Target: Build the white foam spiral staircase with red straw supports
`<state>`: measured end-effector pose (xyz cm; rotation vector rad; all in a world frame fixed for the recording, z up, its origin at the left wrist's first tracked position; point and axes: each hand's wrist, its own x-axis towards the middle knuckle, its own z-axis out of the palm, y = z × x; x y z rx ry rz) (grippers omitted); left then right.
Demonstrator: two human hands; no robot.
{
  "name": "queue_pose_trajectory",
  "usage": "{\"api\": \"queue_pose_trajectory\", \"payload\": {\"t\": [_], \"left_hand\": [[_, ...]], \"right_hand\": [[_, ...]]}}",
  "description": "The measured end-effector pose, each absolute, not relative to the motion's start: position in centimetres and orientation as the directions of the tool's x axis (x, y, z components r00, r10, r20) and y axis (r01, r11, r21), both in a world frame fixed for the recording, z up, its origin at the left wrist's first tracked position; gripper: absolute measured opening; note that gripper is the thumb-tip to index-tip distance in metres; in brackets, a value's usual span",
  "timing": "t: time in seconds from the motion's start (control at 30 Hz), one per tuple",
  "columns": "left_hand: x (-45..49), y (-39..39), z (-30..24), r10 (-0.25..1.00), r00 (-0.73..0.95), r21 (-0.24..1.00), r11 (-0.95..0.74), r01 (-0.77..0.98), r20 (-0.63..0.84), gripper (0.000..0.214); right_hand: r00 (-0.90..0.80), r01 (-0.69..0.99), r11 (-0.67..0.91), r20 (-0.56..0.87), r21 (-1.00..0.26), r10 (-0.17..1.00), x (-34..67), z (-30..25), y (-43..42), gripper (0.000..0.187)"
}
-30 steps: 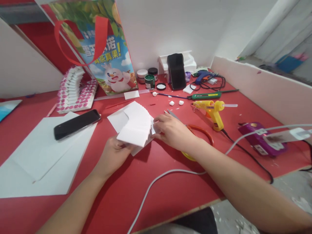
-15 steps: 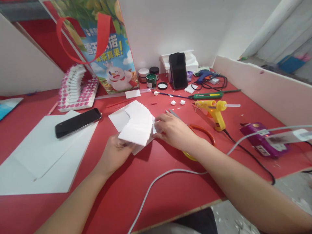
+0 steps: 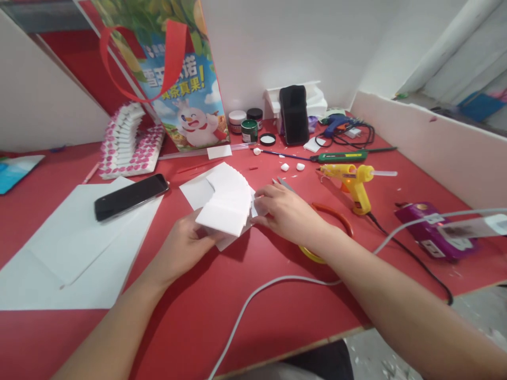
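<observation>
A fanned stack of white foam rectangles (image 3: 227, 198) sits at the middle of the red table (image 3: 237, 295). My left hand (image 3: 186, 245) grips the stack's near end from below, fingers curled under it. My right hand (image 3: 287, 214) pinches the stack's right edge with fingertips together. A loose white sheet (image 3: 196, 190) lies under the fan.
A black phone (image 3: 130, 196) lies on large white sheets (image 3: 71, 253) at left. A yellow glue gun (image 3: 352, 179), scissors with red and yellow handles (image 3: 332, 221), a purple device (image 3: 428, 232), paint jars (image 3: 249, 129), an upright phone (image 3: 295, 113), a printed bag (image 3: 174, 79) and a white cable (image 3: 253, 301) surround the hands.
Both hands keep their hold on the foam stack and barely move. The view has shifted slightly, so everything sits a little further right in the picture.
</observation>
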<state>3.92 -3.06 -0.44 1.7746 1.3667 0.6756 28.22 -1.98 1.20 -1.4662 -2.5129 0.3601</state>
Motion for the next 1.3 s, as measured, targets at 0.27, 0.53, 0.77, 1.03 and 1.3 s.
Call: {"api": "queue_pose_trajectory", "payload": {"t": [0.27, 0.53, 0.77, 1.03, 1.3], "left_hand": [[2.5, -2.8, 1.3, 0.837, 0.547, 0.632, -0.415, 0.654, -0.016, 0.033], [2.7, -7.0, 0.8, 0.761, 0.625, 0.310, -0.645, 0.699, 0.174, 0.037], [2.5, -9.1, -0.4, 0.793, 0.547, 0.258, -0.606, 0.753, 0.267, 0.031], [1.6, -10.0, -1.0, 0.865, 0.400, 0.349, -0.491, 0.798, 0.302, 0.032], [2.8, -9.9, -1.6, 0.862, 0.364, 0.363, -0.484, 0.796, 0.352, 0.032]], "right_hand": [[-0.496, 0.825, 0.475, 0.012, -0.305, 0.868, 28.4, 1.7, -2.0, 0.018], [-0.512, 0.833, 0.500, 0.012, -0.238, 0.859, 28.2, 1.7, -2.1, 0.019], [-0.503, 0.823, 0.495, 0.048, -0.280, 0.863, 28.5, 1.3, -2.0, 0.017], [-0.464, 0.834, 0.466, 0.083, -0.294, 0.882, 28.6, 1.0, -2.1, 0.019], [-0.365, 0.822, 0.339, 0.033, -0.457, 0.930, 29.1, 1.1, -1.9, 0.014]]}}
